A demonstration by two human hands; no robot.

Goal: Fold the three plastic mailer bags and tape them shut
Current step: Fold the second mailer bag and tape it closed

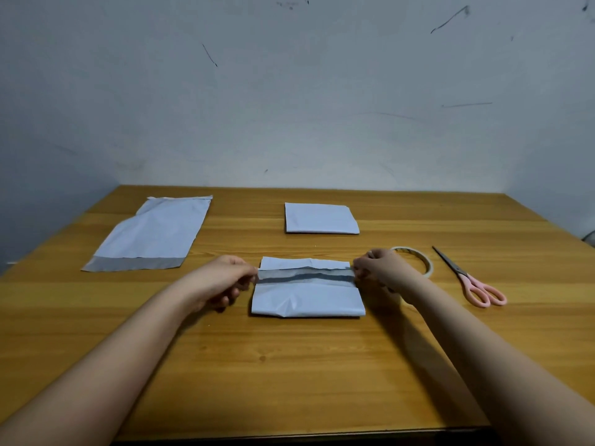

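Note:
A white mailer bag point(307, 300) lies partly folded in the middle of the wooden table point(289, 365), its grey flap strip facing up. My left hand point(225, 280) pinches the left end of that flap, and my right hand point(381, 268) pinches the right end. A second white mailer bag point(321, 218), folded into a small rectangle, lies farther back at centre. The third mailer bag point(151, 235) lies flat and unfolded at the back left, its grey strip toward me. A roll of tape point(418, 260) sits just behind my right hand, partly hidden by it.
Pink-handled scissors point(470, 281) lie on the table to the right of the tape roll, blades pointing away. A pale wall rises directly behind the table's far edge. The table's near edge runs under my forearms.

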